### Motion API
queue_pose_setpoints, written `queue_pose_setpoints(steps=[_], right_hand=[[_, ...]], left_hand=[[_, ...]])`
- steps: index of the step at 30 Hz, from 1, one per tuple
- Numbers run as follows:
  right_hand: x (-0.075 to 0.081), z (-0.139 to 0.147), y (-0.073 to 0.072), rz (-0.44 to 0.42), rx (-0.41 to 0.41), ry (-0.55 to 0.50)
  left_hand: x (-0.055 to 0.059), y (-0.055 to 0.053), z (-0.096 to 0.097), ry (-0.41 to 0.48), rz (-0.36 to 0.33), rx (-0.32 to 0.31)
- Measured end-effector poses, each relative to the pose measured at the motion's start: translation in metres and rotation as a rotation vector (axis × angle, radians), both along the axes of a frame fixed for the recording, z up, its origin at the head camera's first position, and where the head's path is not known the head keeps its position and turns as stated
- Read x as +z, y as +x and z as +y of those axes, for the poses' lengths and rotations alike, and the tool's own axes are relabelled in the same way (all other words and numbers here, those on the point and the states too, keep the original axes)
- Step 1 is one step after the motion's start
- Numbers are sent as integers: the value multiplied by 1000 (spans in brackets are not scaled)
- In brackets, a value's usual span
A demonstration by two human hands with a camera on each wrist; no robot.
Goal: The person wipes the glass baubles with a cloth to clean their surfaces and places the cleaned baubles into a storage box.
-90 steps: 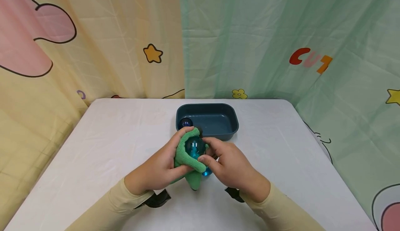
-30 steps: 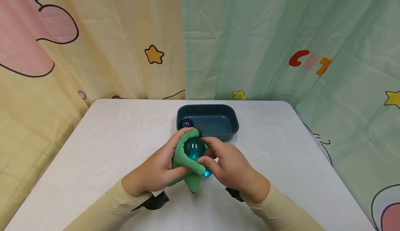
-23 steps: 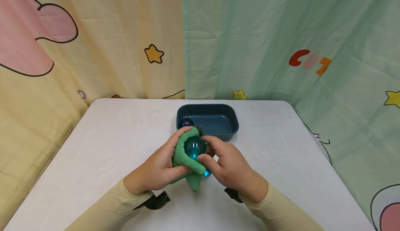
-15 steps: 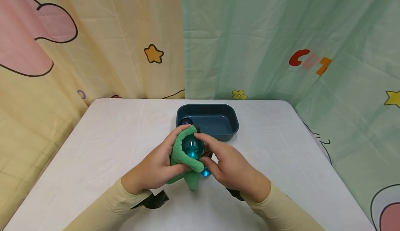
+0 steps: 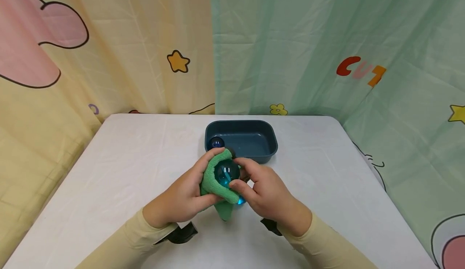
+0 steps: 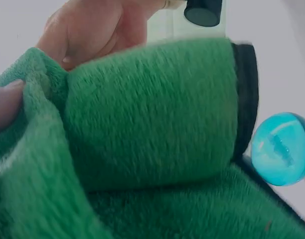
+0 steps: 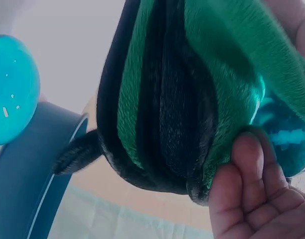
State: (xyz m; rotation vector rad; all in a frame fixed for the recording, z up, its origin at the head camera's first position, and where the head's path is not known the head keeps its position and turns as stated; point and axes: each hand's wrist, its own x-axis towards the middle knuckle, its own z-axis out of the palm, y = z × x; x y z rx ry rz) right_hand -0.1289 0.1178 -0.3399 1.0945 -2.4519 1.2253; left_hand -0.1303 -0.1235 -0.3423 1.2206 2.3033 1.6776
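Note:
A fuzzy green cloth (image 5: pixel 214 186) with dark edging wraps the left side of a clear teal ball (image 5: pixel 227 172). My left hand (image 5: pixel 183 194) grips the cloth from the left, thumb below and fingers above. From the other side my right hand (image 5: pixel 270 192) holds the ball between thumb and fingers. In the right wrist view, curled fingertips (image 7: pixel 247 154) lie between the cloth and the ball. A second, bright blue ball (image 5: pixel 241 200) is partly covered by the hands in the head view; the left wrist view shows a bright blue ball (image 6: pixel 281 148) beyond the cloth.
Just beyond the hands, a dark blue rectangular bin (image 5: pixel 254 139) stands on the white table (image 5: pixel 319 172). A dark blue ball (image 5: pixel 217 141) lies in its left end. A dark loop (image 7: pixel 77 152) sticks out from the cloth. Patterned curtains (image 5: pixel 290 47) surround the table.
Half a second ago the right index finger reached over the ball's top; now it is back at the right side. Hands, cloth and ball have shifted slightly right and nearer. Both holds continue.

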Motion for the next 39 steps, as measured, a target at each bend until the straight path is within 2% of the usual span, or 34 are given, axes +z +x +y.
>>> queue_pose_setpoints(steps=[6,11,18,26,28,33,35,39], right_hand=[[3,2,0,55,53,43],[5,3,0,108,17,100],[4,3,0,67,-3,82],[2,2,0,-17,-25,33],[3,2,-1,-11,1,26],[5,4,-2,43,58,50],[6,3,-3,62,46,67],[6,3,-2,80,18,71]], left_hand=[[2,-4,-3,33,-6,7],[3,-3,-3,49,-47,-17],[1,-2,-2,29,-35,-31],[-2,-1,0,-12,-22,4],[-1,-3,-1,-1,-6,4],[3,-3,-3,36,-44,1],[5,-3,-3,46,-73,0],[4,-2,-3,57,-74,-19]])
